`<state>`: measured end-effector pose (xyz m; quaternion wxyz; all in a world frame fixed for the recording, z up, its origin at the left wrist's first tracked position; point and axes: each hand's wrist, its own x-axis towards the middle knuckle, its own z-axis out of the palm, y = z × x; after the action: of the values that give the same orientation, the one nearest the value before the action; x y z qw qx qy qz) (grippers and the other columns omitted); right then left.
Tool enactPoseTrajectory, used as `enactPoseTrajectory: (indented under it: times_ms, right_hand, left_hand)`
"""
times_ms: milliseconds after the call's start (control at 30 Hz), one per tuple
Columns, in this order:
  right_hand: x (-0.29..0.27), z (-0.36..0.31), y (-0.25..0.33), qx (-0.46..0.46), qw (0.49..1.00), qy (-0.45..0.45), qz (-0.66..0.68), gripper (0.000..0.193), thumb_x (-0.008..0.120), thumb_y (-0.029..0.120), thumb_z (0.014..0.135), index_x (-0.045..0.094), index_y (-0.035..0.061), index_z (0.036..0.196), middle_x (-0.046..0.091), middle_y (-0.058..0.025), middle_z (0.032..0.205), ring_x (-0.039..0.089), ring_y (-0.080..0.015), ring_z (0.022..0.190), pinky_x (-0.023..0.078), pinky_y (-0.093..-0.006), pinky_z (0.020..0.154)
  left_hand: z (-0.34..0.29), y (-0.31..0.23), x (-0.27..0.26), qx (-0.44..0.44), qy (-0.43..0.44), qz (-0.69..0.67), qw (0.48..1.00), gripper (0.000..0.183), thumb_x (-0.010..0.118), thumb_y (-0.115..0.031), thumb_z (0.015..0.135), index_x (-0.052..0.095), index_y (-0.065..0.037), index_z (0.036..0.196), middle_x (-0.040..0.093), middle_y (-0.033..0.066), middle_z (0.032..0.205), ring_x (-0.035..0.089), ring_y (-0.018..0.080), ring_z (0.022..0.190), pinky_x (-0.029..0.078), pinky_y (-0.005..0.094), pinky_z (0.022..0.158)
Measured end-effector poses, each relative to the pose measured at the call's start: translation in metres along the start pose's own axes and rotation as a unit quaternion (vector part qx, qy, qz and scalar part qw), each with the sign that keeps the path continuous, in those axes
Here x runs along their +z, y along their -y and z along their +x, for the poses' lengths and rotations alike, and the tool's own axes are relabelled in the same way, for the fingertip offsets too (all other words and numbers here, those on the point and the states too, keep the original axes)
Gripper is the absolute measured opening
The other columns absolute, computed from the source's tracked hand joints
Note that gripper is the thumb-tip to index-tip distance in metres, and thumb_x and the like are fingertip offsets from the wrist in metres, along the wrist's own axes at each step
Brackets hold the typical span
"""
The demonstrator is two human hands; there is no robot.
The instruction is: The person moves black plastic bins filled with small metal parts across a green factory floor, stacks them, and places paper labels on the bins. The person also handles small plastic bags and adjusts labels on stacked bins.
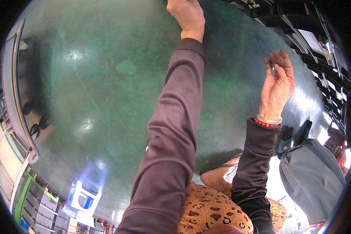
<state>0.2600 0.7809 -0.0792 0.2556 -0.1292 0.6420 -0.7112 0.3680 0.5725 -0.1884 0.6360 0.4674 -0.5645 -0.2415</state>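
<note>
The fingers of the left hand (187, 17) run off the top edge of the view, so whether they are spread, curled or closed on anything cannot be told; only the knuckles, the back of the hand and the wrist show. The right hand (277, 84) is lifted with its palm turned inward, fingers loosely spread and slightly bent, released and gripping nothing. Around that wrist sit a red beaded bracelet (266, 124) and a pale smooth bangle (269, 118), touching each other.

Both forearms wear dark grey-brown long sleeves (171, 128). The left arm is stretched out long, its axis running from the lower middle of the view up toward the top edge and leaning slightly right; the right forearm stands nearly upright, the hand pointing up.

Behind both hands lies a glossy dark green floor (105, 97) with bright patches of reflected light and a paler spot. Below the arms shows a leopard-print garment (210, 210), with a bare foot in a sandal (218, 175) just above it. At lower right another person in a grey jacket (312, 179) stands close by. Dark racks with white sheets (319, 43) curve along the upper right. On the left runs a metal-framed edge (15, 109), and a blue and white plastic stool (82, 201) stands at lower left.
</note>
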Motion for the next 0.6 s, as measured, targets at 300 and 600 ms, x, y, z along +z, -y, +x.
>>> enactPoseTrajectory:
  times_ms: [300, 600]
  right_hand:
    - [-0.002, -0.010, -0.013, 0.039, 0.999, -0.027, 0.019, 0.037, 0.049, -0.009, 0.084, 0.059, -0.0060, 0.119, 0.064, -0.0182, 0.113, 0.061, -0.0274, 0.106, 0.052, -0.0452, 0.093]
    - [-0.049, -0.001, -0.029, 0.049, 0.997, -0.010, 0.059, 0.034, 0.047, -0.008, 0.087, 0.060, -0.0057, 0.118, 0.065, -0.0166, 0.107, 0.063, -0.0253, 0.099, 0.053, -0.0415, 0.090]
  left_hand:
    - [-0.010, -0.018, 0.026, -0.035, -0.120, -0.008, 0.992, 0.018, 0.068, 0.003, 0.082, 0.060, 0.000, 0.098, 0.055, 0.0133, 0.089, 0.060, 0.0287, 0.079, 0.052, 0.0351, 0.071]
    - [-0.001, -0.003, 0.021, 0.038, -0.042, 0.122, 0.991, 0.010, 0.063, 0.001, 0.085, 0.059, 0.002, 0.095, 0.061, 0.0190, 0.082, 0.059, 0.0348, 0.074, 0.048, 0.0408, 0.070]
